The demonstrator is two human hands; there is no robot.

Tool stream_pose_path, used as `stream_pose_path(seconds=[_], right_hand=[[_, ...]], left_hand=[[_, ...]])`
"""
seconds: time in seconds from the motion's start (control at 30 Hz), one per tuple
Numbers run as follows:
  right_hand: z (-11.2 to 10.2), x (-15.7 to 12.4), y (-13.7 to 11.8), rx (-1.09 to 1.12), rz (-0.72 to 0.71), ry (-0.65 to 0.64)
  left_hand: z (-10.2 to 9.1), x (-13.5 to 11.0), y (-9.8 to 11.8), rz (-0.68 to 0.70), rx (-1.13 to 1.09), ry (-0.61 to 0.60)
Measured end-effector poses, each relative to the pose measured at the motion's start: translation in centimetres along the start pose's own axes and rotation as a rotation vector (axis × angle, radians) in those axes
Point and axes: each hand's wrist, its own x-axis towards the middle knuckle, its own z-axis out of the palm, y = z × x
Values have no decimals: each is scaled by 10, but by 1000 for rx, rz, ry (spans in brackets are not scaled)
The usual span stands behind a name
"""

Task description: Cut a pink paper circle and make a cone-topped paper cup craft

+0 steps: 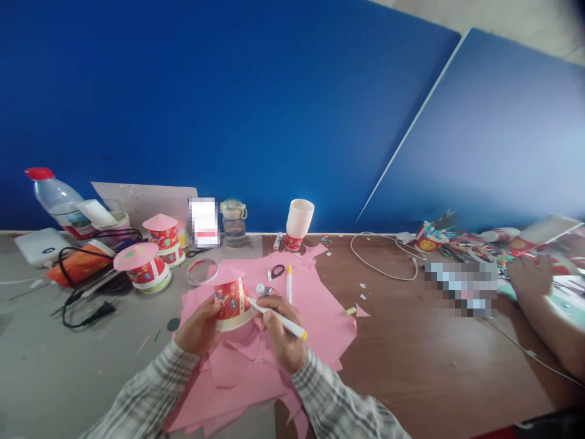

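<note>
Red-printed paper cup (231,302): positioned over pink sheets (320,311) on the bench (402,366). I have the left hand (198,323) with its fingers pinching the cup's side. I have the right hand (283,341) with its fingers pinching a white pen (292,330), tip at the cup's right side; I cannot tell whether it touches. Scissors (277,271) lie beyond.

The grey-and-brown table (393,360) bears pink paper (320,317), a lidded jar (234,227), black plug (101,313) and white cable (404,279)

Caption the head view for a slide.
Left hand holds a red-and-white paper cup, right hand a yellow-ended white marker at its side, above pink paper.
</note>
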Motion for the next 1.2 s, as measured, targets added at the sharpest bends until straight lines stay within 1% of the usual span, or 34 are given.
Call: stream_pose_path(seconds=[0.07,0.23,0.37,0.47,0.57,0.63,0.77,0.9,1.0,1.2], right_hand=[[1,0,-2,23,-14,-18],[3,3,-8,-30,-105,-46],[4,4,-10,-62,-123,-51],[4,3,-9,-80,-118,-50],[4,2,-7,-85,-98,-41],[3,3,-6,-91,-60,-32],[2,4,-4,-111,21,-5],[1,3,-2,-86,56,-2],[1,2,-3,-44,34,-15],[4,1,-9,-51,-93,-66]], left_hand=[[5,0,1,-2,36,4],[12,0,1,-11,99,-14],[13,0,-1,-5,194,55],[14,0,-1,-4,217,86],[14,-1,0,-5,190,71],[12,0,1,2,161,61],[2,1,2,41,82,78],[-6,2,2,57,42,89],[-4,2,2,60,61,83],[5,2,1,45,196,89]])
